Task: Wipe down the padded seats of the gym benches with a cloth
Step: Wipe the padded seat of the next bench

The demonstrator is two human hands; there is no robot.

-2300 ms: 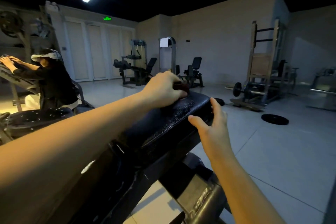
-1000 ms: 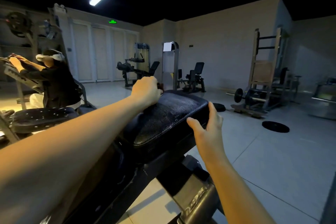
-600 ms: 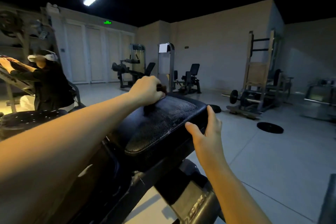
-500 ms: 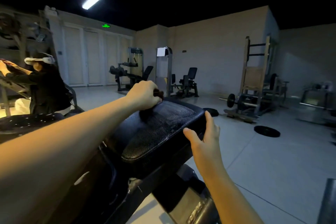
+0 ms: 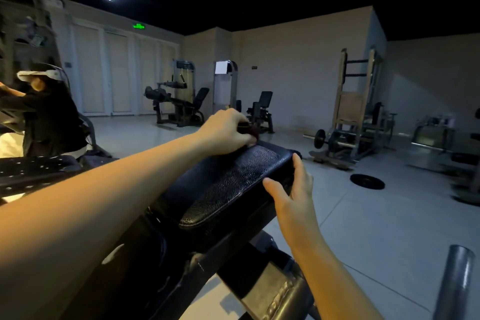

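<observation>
Dim gym floor (image 5: 389,215) runs out to machines (image 5: 179,109) along the far wall. A loose weight plate (image 5: 367,181) lies on it to the right, and another person (image 5: 49,114) is busy at equipment on the far left. Close in front of me stands the bench (image 5: 259,291), its black padded seat (image 5: 233,182) angled away toward the far right. My left hand (image 5: 228,130) is at the seat's far end, fingers curled round a dark cloth (image 5: 248,129) that is bunched under them and pressed onto the pad near its far left corner. My right hand (image 5: 296,189) is spread against the seat's right edge, thumb laid on top and index finger straight along the side; the other fingers are hidden behind it. I judge the wipe to be working the far end, with the near stretch of pad possibly yet to cover. I see three risks from here. The cloth is so bunched that little of it meets the vinyl, so a pass could leave streaks. This close to the corner, a stroke could run off the edge and drop the cloth. My outstretched left forearm also hides the near left part of the pad, so patches there could be missed.
</observation>
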